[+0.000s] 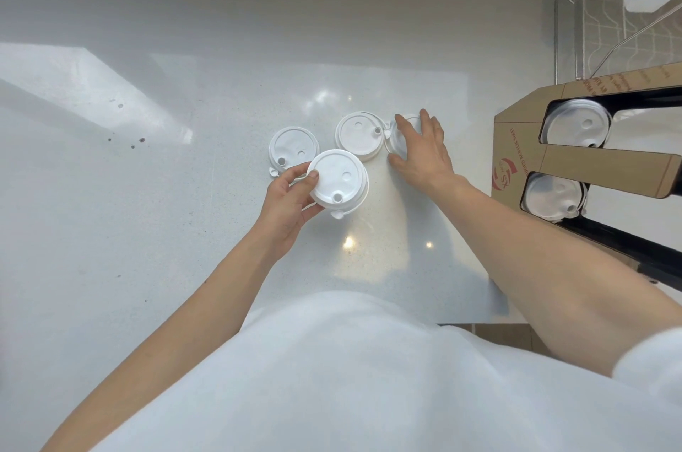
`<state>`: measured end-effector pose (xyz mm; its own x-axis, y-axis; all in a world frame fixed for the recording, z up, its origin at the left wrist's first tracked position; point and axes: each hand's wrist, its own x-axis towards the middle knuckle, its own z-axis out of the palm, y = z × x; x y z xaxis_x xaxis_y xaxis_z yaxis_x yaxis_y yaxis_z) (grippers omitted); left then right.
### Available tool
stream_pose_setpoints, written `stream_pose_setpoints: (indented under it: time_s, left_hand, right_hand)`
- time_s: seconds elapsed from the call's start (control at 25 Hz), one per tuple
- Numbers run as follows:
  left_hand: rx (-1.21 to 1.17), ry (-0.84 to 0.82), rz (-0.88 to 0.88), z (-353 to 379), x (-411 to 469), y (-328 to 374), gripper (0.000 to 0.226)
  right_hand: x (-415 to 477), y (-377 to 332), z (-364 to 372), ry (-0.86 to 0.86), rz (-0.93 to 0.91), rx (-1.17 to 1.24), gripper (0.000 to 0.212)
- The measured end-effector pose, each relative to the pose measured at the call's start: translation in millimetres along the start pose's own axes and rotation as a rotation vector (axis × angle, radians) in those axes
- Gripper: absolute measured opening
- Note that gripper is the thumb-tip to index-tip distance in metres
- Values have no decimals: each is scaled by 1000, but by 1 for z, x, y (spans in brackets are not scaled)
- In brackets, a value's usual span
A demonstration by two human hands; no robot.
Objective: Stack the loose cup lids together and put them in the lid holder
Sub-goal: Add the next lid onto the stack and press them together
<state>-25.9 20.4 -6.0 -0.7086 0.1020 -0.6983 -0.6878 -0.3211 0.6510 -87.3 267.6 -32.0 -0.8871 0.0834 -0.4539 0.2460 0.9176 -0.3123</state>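
Left hand [291,200] grips a small stack of round white plastic cup lids [337,180], thumb on top, fingers underneath, held just above the glossy white speckled surface [147,211]. Stack looks like two or three lids; can't count exactly.

Right hand [420,147] lies spread over another white lid [396,136] on the surface, fingers curled round its rim. Looks like it's closing on it, not lifted yet.

Two more loose lids lie flat: middle lid [360,136] touching the one under the right hand, far-left lid [293,150] partly behind the held stack.

Brown cardboard lid holder with black slots [590,160] stands to the right, well apart, with lids already in both slots.

Progress, my read: stacking begun, three lids left to gather, nothing from this batch in the holder yet.
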Motion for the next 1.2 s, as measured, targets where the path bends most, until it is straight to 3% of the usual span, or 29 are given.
stream_pose_setpoints:
  time_s: [0.2, 0.56, 0.84, 1.04, 1.2]
  left_hand:
    - [6, -5, -15, 1, 1, -1, 39]
    - [24, -1, -21, 2, 0, -4, 36]
    - [31, 17, -17, 1, 0, -4, 37]
    - [27, 35, -4, -1, 0, -3, 39]
    - [26, 34, 4, -1, -2, -3, 40]
  right_hand:
    - [-5, 5, 1, 35, 52, 123, 63]
    - [-32, 2, -2, 251, 130, 347, 93]
    - [-67, -12, -9, 233, 106, 644, 90]
    - [-85, -22, -15, 147, 107, 1091, 68]
    - [-90, -25, -8, 114, 130, 1263, 43]
